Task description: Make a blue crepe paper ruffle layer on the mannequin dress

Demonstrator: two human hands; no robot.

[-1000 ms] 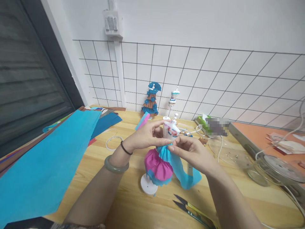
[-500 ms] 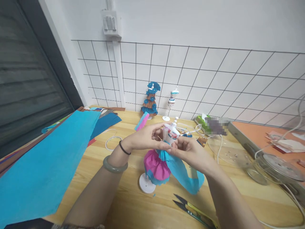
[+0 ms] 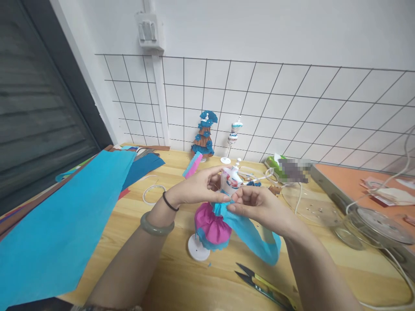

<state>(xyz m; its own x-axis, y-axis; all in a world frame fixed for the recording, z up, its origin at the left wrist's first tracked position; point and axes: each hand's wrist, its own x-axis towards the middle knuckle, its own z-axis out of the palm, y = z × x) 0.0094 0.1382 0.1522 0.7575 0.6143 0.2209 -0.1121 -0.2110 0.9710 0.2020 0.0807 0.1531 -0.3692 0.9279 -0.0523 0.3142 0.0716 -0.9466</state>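
A small dress form (image 3: 231,178) with a patterned white bodice leans over its round white base (image 3: 199,248). Round it sits a pink crepe paper skirt (image 3: 214,224) with a blue lower edge. My left hand (image 3: 202,185) is closed round the form's waist, its thumb pressing the top of a light blue crepe paper strip (image 3: 253,239). Finger and thumb of my right hand (image 3: 256,205) pinch that strip at the waist, where it is gathered. Its loose end curves down to the right. Thread snips (image 3: 264,285) lie in front on the table.
A large blue paper sheet (image 3: 65,220) covers the left side. At the back stand a form in a blue and brown dress (image 3: 205,136) and a barer one (image 3: 232,139). A tape ring (image 3: 154,194) lies left; a clear spool (image 3: 384,224) and white cable (image 3: 298,198) lie right.
My right hand has shifted slightly left and its fingers now pinch the strip closer to my left thumb. The strip's loose end has swung a little. My left hand keeps its hold.
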